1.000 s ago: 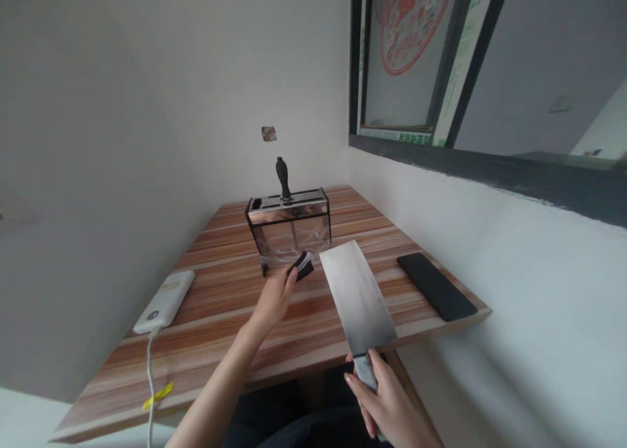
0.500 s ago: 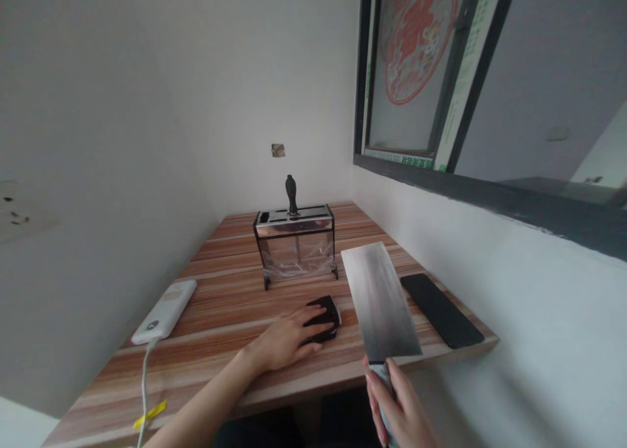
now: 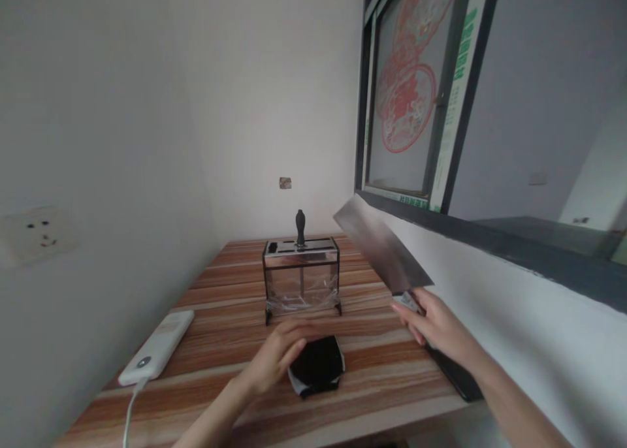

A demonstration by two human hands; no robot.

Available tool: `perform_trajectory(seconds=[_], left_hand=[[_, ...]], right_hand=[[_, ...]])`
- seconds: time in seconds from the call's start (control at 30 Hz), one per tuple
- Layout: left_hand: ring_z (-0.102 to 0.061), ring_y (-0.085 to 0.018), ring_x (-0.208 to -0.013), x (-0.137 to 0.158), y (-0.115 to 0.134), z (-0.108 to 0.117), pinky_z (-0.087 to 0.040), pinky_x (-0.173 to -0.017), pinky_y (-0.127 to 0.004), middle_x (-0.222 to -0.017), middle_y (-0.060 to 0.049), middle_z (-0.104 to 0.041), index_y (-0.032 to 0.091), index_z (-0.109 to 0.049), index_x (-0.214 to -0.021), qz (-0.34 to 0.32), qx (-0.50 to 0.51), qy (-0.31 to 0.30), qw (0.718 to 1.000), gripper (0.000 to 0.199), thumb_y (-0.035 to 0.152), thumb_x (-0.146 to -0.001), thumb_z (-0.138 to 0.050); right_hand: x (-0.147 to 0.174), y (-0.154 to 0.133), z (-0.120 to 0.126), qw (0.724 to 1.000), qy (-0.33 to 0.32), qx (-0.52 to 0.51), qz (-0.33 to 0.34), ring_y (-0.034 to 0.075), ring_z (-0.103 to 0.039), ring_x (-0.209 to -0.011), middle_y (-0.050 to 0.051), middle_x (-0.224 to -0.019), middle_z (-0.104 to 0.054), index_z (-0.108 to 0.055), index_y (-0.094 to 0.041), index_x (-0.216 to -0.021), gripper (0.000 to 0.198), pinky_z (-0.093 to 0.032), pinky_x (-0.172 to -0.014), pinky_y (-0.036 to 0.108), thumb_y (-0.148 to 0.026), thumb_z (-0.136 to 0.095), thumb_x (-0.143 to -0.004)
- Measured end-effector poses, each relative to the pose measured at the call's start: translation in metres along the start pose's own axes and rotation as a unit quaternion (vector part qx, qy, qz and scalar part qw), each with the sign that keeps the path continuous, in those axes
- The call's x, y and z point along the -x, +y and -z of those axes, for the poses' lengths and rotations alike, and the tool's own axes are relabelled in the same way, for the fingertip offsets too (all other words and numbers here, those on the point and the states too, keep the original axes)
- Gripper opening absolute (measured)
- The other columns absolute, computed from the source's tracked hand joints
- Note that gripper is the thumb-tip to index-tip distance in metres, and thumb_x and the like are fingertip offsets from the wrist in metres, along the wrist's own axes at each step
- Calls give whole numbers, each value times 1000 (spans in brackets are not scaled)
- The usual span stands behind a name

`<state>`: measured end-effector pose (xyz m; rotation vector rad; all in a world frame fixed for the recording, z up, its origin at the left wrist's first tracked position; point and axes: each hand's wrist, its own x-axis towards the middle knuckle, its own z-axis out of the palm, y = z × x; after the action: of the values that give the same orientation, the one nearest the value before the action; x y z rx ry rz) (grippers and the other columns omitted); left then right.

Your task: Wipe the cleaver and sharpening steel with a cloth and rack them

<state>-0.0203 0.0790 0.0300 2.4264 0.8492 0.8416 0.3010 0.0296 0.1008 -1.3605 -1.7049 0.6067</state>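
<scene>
A cleaver (image 3: 379,245) with a broad, shiny rectangular blade is raised over the right of the table, its blade tilted up to the left. The fingers of my right hand (image 3: 431,324) are closed around its grey handle. Low on the table lies a flat black piece (image 3: 317,363) with pale edges, perhaps folded; its kind is unclear. My left hand (image 3: 280,356) is at its upper left edge, fingers stretched out and slightly blurred, holding nothing. Whether the fingertips touch the piece, I cannot tell.
Behind the hands stands a clear-sided holder (image 3: 301,281) with a black handle sticking up. A white power bank (image 3: 157,347) with a cable lies at left. Under my right arm is a black phone-like slab (image 3: 458,373). A window frame (image 3: 416,203) borders the right wall.
The cleaver has gone up and its blade tilts further left. My left hand has moved off the top of the black piece to its left side. The view has tilted upward.
</scene>
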Motion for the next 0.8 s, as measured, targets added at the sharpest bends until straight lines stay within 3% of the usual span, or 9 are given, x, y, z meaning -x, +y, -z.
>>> perform_trajectory(seconds=[0.1, 0.2, 0.3, 0.4, 0.53, 0.6, 0.7, 0.8], left_hand=[[-55, -21, -111, -13, -11, 18, -41, -99, -36, -114, -9, -63, 22, -67, -105, 8, 6, 141, 990, 37, 34, -96, -33], [-58, -21, -102, -23, -26, 33, -43, -93, -35, -103, -9, -65, 19, -67, -95, 13, 9, 279, 960, 37, 34, -95, -34], [-59, -21, -94, -24, -42, 39, -45, -86, -34, -96, -7, -65, 18, -64, -93, 34, 16, 369, 929, 33, 35, -94, -36], [-59, -21, -91, -20, -58, 40, -46, -83, -34, -94, -7, -64, 18, -63, -95, 53, 14, 386, 921, 30, 36, -92, -38], [-57, -23, -98, -16, -75, 35, -45, -89, -38, -102, -7, -61, 19, -59, -103, 64, -3, 399, 915, 29, 37, -91, -40], [-56, -23, -103, -17, -84, 31, -45, -92, -39, -111, -8, -57, 20, -53, -112, 78, 5, 414, 907, 31, 39, -91, -42], [-52, -23, -111, -19, -99, 22, -45, -94, -40, -124, -10, -48, 21, -42, -126, 96, 26, 409, 907, 42, 40, -89, -47], [-48, -24, -116, -20, -117, 13, -45, -94, -42, -130, -12, -42, 21, -36, -131, 107, 48, 387, 914, 52, 42, -86, -51]], right_hand=[[-44, -22, 35, 999, -18, 35, 37, 13, -53, -39, -4, -55, -55, -51, -19, -87, 35, -41, -38, 24, -52, -57, -79], [-86, -44, 62, 991, -25, 96, 89, 15, -60, -48, -1, -60, -58, -54, -18, -80, 32, -48, -47, 25, -50, -58, -78], [-121, -63, 85, 980, 6, 164, 114, 15, -61, -50, 2, -64, -62, -56, -17, -81, 33, -48, -48, 25, -50, -57, -79], [-148, -80, 106, 959, 48, 254, 118, 15, -62, -51, 4, -69, -67, -61, -17, -93, 33, -46, -51, 25, -47, -54, -82], [-176, -110, 130, 868, 117, 462, 137, 24, -67, -72, 10, -85, -71, -66, -17, -103, 37, -45, -59, 30, -46, -60, -80], [-191, -128, 138, 828, 115, 525, 159, 28, -66, -82, 13, -91, -71, -69, -15, -100, 40, -46, -62, 33, -48, -63, -78], [-215, -156, 142, 785, 65, 600, 142, 28, -66, -78, 12, -79, -71, -71, -14, -93, 42, -47, -65, 35, -51, -68, -73], [-237, -181, 135, 725, 67, 675, 120, 34, -64, -92, 13, -93, -70, -73, -14, -91, 48, -47, -74, 43, -52, -76, -63]])
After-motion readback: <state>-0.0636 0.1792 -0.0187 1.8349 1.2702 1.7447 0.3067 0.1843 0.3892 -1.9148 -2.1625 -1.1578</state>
